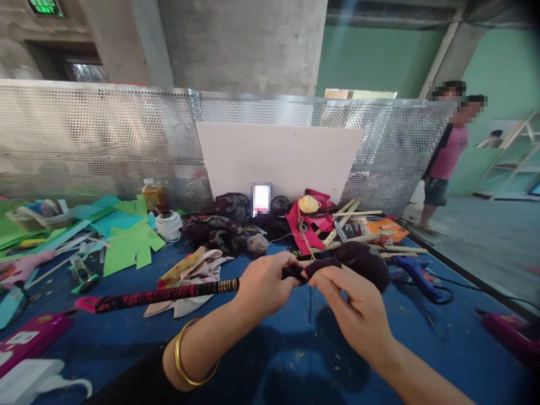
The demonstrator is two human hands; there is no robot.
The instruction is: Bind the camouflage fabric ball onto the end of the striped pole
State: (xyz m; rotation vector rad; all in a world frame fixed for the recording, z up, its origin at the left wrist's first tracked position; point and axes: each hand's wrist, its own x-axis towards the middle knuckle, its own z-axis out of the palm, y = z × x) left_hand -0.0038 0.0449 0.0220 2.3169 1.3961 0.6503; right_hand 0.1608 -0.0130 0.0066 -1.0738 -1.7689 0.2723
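A long stick (169,294) wrapped in dark and red cloth and cord lies across in front of me, its pink tip at the left. Around its shaft, close to the right end, my left hand (264,284) is closed. That end carries a dark, rounded cloth bundle (365,263). My right hand (352,301) pinches the dark fabric just below the bundle, its fingertips close to my left hand. Exactly what the right fingertips grip is partly hidden. Behind the hands sit a grey ball of yarn (257,244) and crumpled patterned cloth (196,270).
Green paper (126,247), a white twine roll (169,225) and a bottle (153,196) stand left. A blue glue gun (417,278) with its cord lies right. Purple power strips (34,337) flank the blue table. Behind rises a perforated metal screen (97,140); two people stand beyond, right.
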